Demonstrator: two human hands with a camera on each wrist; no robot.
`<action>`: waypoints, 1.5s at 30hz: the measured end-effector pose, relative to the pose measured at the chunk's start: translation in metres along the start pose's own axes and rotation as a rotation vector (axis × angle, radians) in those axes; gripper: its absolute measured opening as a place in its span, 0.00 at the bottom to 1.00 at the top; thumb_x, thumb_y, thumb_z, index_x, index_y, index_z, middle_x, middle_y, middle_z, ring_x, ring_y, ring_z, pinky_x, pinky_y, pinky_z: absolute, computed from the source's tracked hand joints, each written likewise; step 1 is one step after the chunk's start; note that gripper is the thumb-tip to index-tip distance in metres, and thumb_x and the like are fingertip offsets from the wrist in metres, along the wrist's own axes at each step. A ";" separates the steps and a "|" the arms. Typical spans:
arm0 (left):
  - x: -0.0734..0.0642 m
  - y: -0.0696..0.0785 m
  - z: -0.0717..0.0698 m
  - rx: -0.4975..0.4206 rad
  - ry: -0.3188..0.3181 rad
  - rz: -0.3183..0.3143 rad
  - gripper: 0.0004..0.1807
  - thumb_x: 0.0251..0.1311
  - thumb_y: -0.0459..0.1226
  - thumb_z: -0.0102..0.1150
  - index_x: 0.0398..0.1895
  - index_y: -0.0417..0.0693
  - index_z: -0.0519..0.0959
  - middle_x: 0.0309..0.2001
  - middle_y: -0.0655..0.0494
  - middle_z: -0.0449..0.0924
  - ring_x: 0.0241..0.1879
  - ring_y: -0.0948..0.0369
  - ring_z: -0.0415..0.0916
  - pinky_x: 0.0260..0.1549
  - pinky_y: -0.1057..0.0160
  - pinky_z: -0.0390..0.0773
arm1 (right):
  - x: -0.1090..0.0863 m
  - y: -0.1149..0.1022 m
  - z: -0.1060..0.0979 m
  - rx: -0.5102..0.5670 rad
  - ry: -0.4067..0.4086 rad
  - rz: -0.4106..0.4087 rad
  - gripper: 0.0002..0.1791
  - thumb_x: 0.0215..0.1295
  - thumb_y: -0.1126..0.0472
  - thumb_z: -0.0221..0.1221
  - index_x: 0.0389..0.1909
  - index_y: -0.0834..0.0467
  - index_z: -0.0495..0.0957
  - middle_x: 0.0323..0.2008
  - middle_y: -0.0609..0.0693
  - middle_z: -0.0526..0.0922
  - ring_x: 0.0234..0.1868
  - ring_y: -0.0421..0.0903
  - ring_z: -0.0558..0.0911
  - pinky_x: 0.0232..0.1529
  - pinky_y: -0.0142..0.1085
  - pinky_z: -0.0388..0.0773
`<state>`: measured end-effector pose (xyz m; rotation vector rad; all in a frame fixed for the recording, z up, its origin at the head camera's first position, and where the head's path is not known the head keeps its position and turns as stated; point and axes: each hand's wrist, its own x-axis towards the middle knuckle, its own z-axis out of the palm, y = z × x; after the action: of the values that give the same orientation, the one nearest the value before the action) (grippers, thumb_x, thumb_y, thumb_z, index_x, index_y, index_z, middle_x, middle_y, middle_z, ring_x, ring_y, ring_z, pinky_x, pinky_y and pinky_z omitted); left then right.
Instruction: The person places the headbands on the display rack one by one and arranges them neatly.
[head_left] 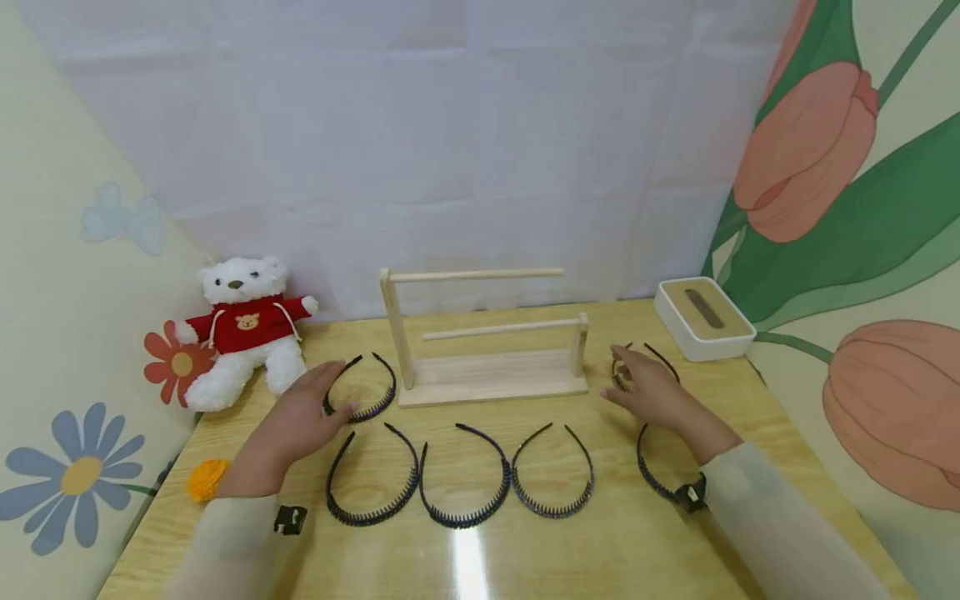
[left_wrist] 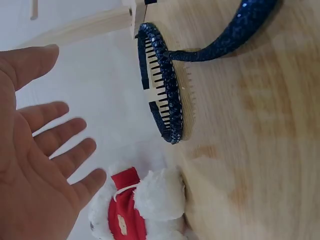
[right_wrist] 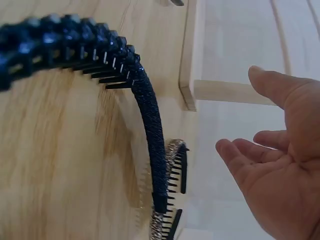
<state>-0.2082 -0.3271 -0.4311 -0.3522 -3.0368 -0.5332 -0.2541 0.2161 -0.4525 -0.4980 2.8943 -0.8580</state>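
Observation:
My left hand [head_left: 300,412] is over the back-left toothed headband [head_left: 386,400], overlapping it in the head view. In the left wrist view its fingers are spread apart with nothing between them, and that dark sequined headband [left_wrist: 172,95] stands beyond. At the right, my right hand [head_left: 654,390] hovers above the back-right headband [head_left: 666,357], partly hiding it. The right wrist view shows relaxed, empty fingers [right_wrist: 235,160] beside this glittery headband [right_wrist: 172,157]. Closer to my right wrist lies another dark headband [head_left: 648,471]. Several more headbands [head_left: 461,522] lie in a row along the front.
A wooden rack [head_left: 491,377] with two horizontal rods stands at the back centre. Back right is a white box [head_left: 712,348] with a slotted wooden lid. A white teddy bear [head_left: 247,325] in a red top sits back left, an orange fuzzy ball [head_left: 206,480] in front of it.

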 end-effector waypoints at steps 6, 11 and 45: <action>0.004 -0.009 -0.001 -0.082 -0.045 -0.003 0.38 0.79 0.43 0.64 0.81 0.30 0.64 0.79 0.25 0.64 0.77 0.26 0.62 0.72 0.25 0.68 | 0.016 0.006 0.008 0.097 -0.047 0.042 0.42 0.81 0.55 0.64 0.83 0.72 0.57 0.74 0.71 0.74 0.70 0.67 0.80 0.70 0.59 0.80; 0.007 -0.020 0.005 -0.092 -0.081 -0.026 0.35 0.77 0.40 0.64 0.80 0.32 0.67 0.77 0.26 0.68 0.75 0.27 0.66 0.70 0.26 0.71 | 0.026 0.010 0.017 0.109 -0.075 0.053 0.40 0.80 0.56 0.65 0.81 0.74 0.60 0.71 0.72 0.77 0.69 0.67 0.81 0.71 0.58 0.80; 0.018 -0.047 0.025 0.064 -0.102 0.082 0.12 0.66 0.24 0.69 0.49 0.43 0.90 0.53 0.39 0.90 0.56 0.38 0.86 0.59 0.34 0.83 | 0.051 0.002 0.042 0.025 -0.061 0.080 0.23 0.77 0.57 0.67 0.65 0.68 0.82 0.51 0.59 0.88 0.55 0.56 0.86 0.60 0.53 0.86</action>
<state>-0.2364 -0.3580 -0.4693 -0.5136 -3.1110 -0.4243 -0.2956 0.1795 -0.4880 -0.3963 2.8231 -0.8507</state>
